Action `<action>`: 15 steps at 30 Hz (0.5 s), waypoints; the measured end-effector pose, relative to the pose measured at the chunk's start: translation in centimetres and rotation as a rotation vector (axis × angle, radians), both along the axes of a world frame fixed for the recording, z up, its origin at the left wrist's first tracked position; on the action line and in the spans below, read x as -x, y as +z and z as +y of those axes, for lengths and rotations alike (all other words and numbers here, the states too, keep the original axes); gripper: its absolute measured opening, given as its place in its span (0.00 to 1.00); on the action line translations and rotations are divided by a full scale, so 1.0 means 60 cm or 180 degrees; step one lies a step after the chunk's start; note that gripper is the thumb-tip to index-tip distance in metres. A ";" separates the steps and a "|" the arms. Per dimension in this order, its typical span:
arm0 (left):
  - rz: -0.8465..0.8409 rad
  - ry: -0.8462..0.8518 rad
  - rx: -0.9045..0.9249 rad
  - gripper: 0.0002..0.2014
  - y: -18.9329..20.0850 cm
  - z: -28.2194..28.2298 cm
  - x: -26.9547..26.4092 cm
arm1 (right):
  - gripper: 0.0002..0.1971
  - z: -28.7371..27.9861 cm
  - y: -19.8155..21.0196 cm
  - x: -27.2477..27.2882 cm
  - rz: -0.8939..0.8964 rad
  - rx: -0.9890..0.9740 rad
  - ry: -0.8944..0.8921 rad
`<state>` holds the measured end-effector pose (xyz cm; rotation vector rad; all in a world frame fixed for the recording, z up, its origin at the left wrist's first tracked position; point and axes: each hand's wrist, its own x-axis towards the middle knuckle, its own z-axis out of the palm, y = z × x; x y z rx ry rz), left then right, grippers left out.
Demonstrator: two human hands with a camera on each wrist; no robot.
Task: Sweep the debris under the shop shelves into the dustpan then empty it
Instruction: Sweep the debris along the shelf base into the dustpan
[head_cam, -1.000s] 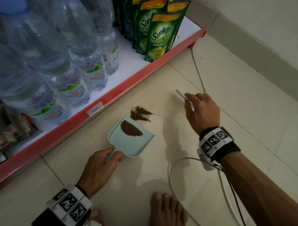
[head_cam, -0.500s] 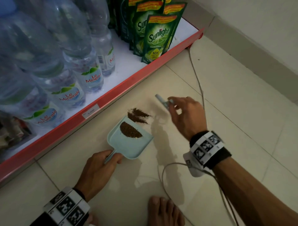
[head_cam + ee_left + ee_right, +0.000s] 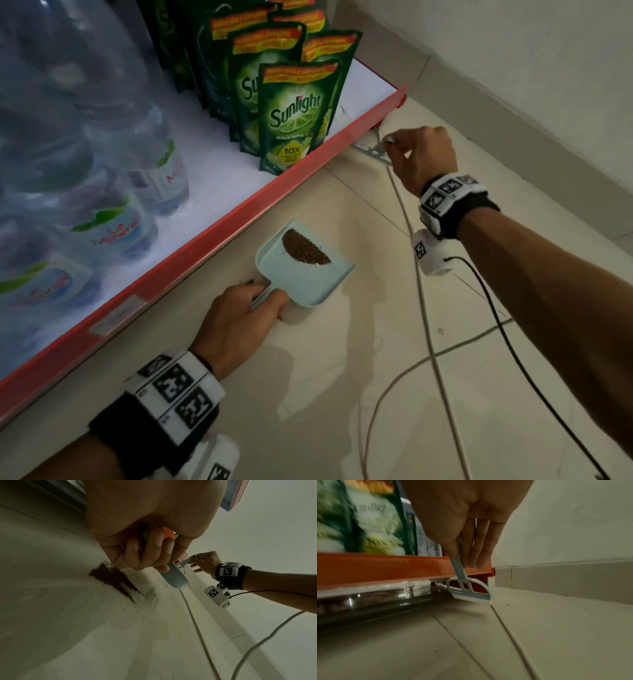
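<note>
Pale-blue plastic marks both tools: the left hand (image 3: 239, 325) grips the handle of a dustpan (image 3: 301, 270) lying flat on the floor tiles (image 3: 342, 394) just beside the red front edge of the shelf (image 3: 205, 236), while the right hand (image 3: 423, 156) pinches the thin handle of a small brush (image 3: 469, 592) at the shelf's far corner, near the wall. A dark crescent of debris (image 3: 305, 251) sits inside the pan.

The step in hand appears to be reaching for what lies under the shelf. Done well, it calls for keeping the bristles low and flat against the tiles, drawing in short strokes toward the pan's lip, and holding the pan pressed down and level so its load does not spill.

The right wrist view alone shows the brush head, its white bristles touching the floor at the shelf's corner post, and the dim gap beneath the shelf. The left wrist view alone shows a loose streak of debris (image 3: 113, 580) on the floor close by the left hand, which the head view does not show. The head view alone shows the pan's contents, the Sunlight pouches (image 3: 294, 116) and water bottles (image 3: 116, 219) above.
</note>
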<state>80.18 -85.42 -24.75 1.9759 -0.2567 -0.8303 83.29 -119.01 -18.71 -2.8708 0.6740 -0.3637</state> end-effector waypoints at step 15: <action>0.0003 -0.0072 0.0006 0.13 -0.039 -0.091 -0.053 | 0.12 -0.020 -0.015 0.040 -0.0084 0.0033 0.1172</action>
